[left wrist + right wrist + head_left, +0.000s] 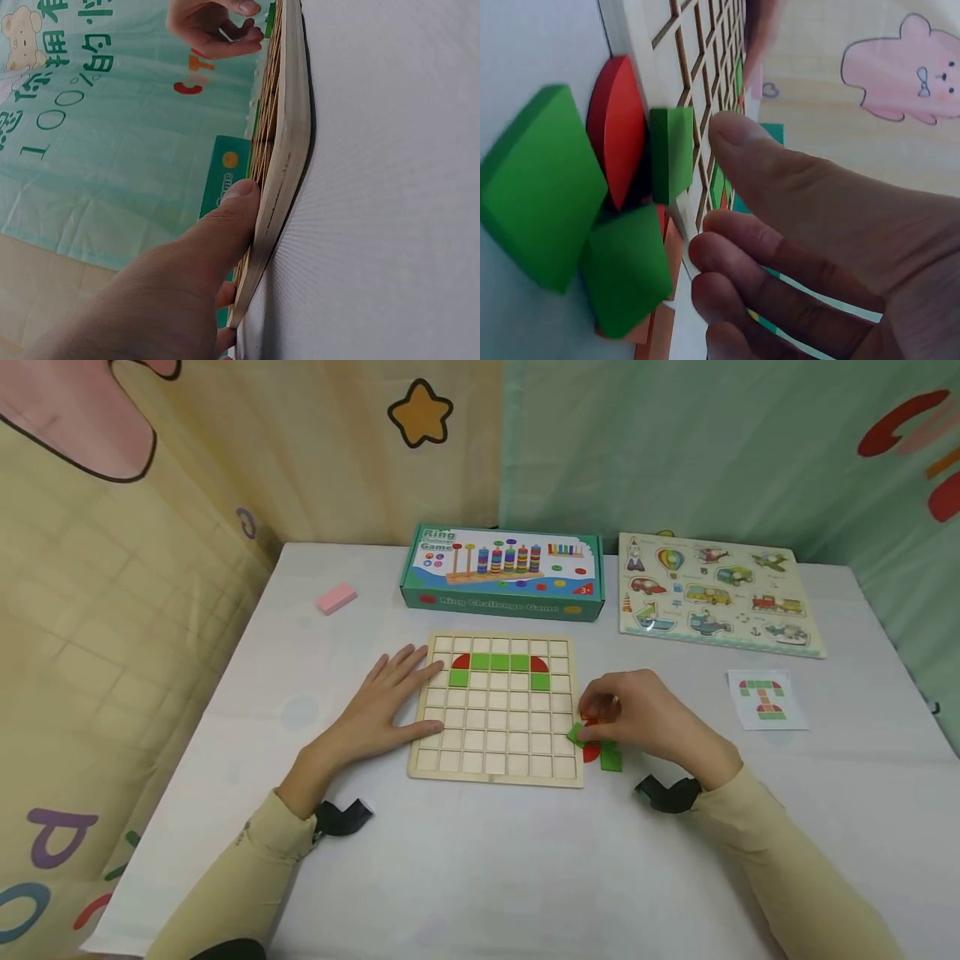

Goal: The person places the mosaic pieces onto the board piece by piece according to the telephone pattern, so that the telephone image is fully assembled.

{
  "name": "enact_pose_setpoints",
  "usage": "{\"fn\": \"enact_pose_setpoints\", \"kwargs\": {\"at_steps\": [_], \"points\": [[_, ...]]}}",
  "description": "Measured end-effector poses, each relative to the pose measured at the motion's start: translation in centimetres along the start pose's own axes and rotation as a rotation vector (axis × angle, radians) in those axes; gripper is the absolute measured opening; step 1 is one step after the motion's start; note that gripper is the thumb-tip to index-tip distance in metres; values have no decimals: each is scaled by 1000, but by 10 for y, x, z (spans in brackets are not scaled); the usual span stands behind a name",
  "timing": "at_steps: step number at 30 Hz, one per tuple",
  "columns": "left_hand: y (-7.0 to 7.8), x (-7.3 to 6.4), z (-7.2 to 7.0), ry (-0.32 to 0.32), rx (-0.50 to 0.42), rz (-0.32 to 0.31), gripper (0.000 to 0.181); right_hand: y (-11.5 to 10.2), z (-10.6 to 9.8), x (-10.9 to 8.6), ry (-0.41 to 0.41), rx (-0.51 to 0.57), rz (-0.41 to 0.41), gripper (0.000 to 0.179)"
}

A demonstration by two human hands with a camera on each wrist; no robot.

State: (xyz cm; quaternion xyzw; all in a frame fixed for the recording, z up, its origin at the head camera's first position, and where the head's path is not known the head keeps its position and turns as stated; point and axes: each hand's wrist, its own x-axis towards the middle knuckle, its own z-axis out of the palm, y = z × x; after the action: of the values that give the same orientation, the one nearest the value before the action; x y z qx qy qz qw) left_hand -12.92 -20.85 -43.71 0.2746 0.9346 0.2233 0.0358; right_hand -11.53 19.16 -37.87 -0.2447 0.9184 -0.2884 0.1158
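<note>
A wooden grid board point(495, 718) lies on the table. Near its far side sits a row of green square tiles point(500, 662), with red rounded tiles point(461, 662) at both ends and a green tile below each end. My left hand point(382, 702) rests on the board's left edge, thumb and fingers spread. Over a small pile at the right edge hovers my right hand point(637, 714), fingers bent, thumb apart from them, nothing visible between. The pile has green tiles point(626, 270), a red rounded tile point(616, 131) and orange pieces point(660, 330). One green tile point(672, 154) leans against the board's edge.
A printed pattern card point(767, 700) lies at the right. Behind stand a green Ring Challenge Game box point(502, 572) and a picture puzzle board point(716, 597). A pink block point(336, 599) is at the back left. Printed curtains surround the table.
</note>
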Motion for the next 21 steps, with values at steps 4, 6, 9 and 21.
{"fn": "enact_pose_setpoints", "kwargs": {"at_steps": [4, 6, 9, 21], "points": [[2, 1, 1, -3, -6, 3, 90, -3, 5, -2, -32, -21, -12, 26], [3, 2, 0, -4, -3, 0, 90, -4, 7, -2, -34, -35, -25, 25], [4, 2, -1, -10, -4, -8, 90, -6, 9, -2, -19, -59, -34, 24], [3, 0, -3, -15, -6, -14, 91, -19, 24, 4, 109, -43, -150, 26]]}}
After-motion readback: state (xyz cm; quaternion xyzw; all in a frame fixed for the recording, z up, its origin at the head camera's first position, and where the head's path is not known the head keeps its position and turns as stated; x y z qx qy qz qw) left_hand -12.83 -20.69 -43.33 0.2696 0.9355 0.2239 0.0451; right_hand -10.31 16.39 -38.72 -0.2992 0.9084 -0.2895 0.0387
